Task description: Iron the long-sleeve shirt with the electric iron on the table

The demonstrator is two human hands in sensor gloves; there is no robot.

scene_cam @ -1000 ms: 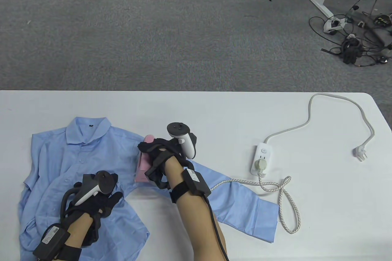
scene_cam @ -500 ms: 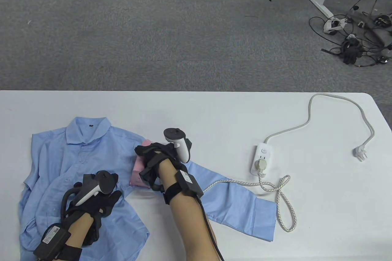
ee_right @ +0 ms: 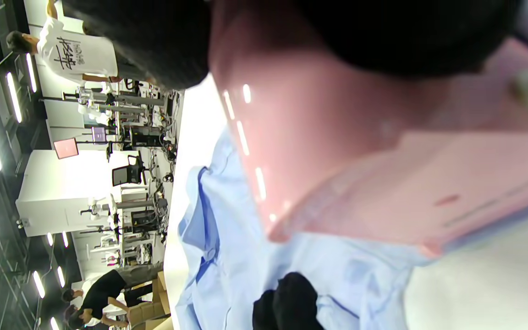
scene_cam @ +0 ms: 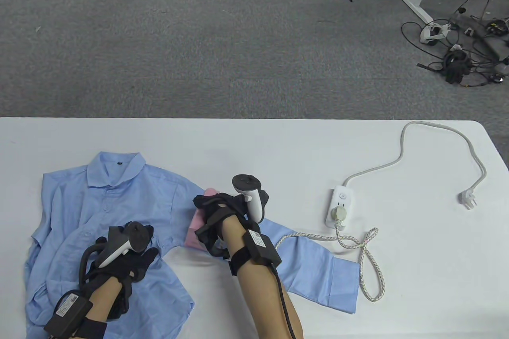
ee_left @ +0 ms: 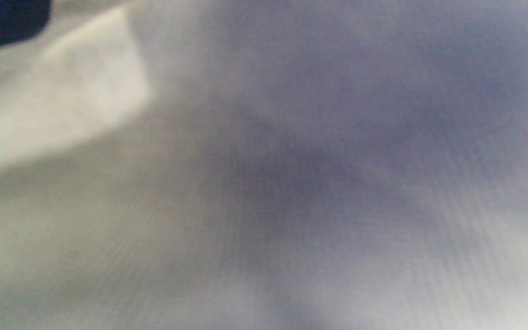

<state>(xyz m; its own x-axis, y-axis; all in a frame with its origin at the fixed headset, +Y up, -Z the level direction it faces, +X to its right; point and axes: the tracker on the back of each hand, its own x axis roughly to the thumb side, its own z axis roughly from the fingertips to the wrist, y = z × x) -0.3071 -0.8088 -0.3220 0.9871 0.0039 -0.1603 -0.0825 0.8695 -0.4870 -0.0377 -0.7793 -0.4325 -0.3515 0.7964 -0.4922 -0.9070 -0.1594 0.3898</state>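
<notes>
Both hands work: right hand (scene_cam: 222,212) fingers grip the pink iron (scene_cam: 197,231) on the blue shirt (scene_cam: 119,204); left hand (scene_cam: 123,259) fingers lie straight, pressing it.

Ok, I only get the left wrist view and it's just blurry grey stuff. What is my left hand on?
Observer: Your left hand rests on the front of the blue shirt, low down on the button side.
Operator: Where's the iron?
Observer: The pink iron sits on the shirt where the sleeve begins, and your right hand grips its handle.
Operator: Is it plugged in?
Observer: Its braided cord goes into the white power strip, but the strip's own plug lies loose on the table.
</notes>
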